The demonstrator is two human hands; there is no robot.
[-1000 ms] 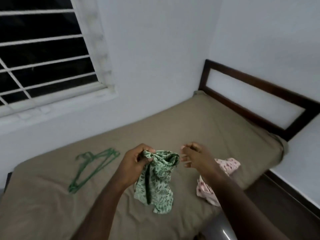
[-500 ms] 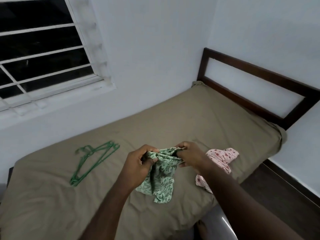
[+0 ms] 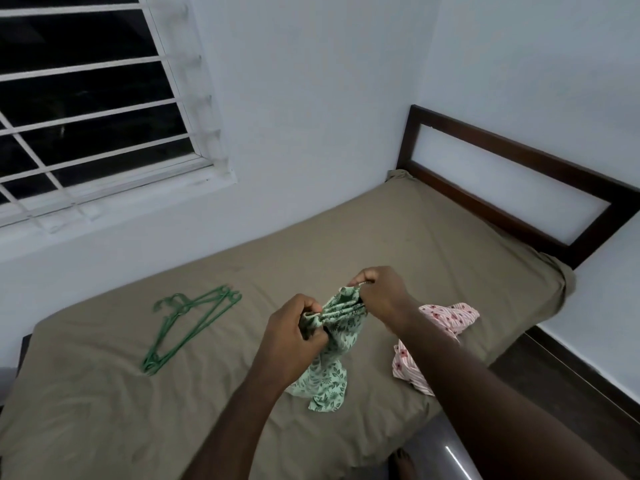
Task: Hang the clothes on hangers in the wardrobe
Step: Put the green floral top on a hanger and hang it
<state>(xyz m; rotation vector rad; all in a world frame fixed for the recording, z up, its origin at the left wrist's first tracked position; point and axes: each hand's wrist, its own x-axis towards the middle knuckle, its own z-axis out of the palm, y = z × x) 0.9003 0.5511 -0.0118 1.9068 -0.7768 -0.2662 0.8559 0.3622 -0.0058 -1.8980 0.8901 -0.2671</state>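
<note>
Now, well out to the left of the left hand, the green hangers (image 3: 185, 336) lie bunched on the bed (image 3: 346, 230), untouched. Left hand (image 3: 294, 330) is curled tight, pinching a gathered edge of the green leaf-print garment (image 3: 332, 362). Just to its right and a touch higher, the right hand (image 3: 381, 296) pinches that same edge, so the cloth is drawn between them and the rest hangs down to the sheet. Beyond the right wrist, the pink flowered garment (image 3: 450, 315) waits crumpled on the bed.

This looks like the opening-out step, hunting for the top opening. To do it well, I'd say: walk the fingers apart along that edge until it runs flat, shake the twist out, then free one hand for a hanger out left. No wardrobe in view.
</note>
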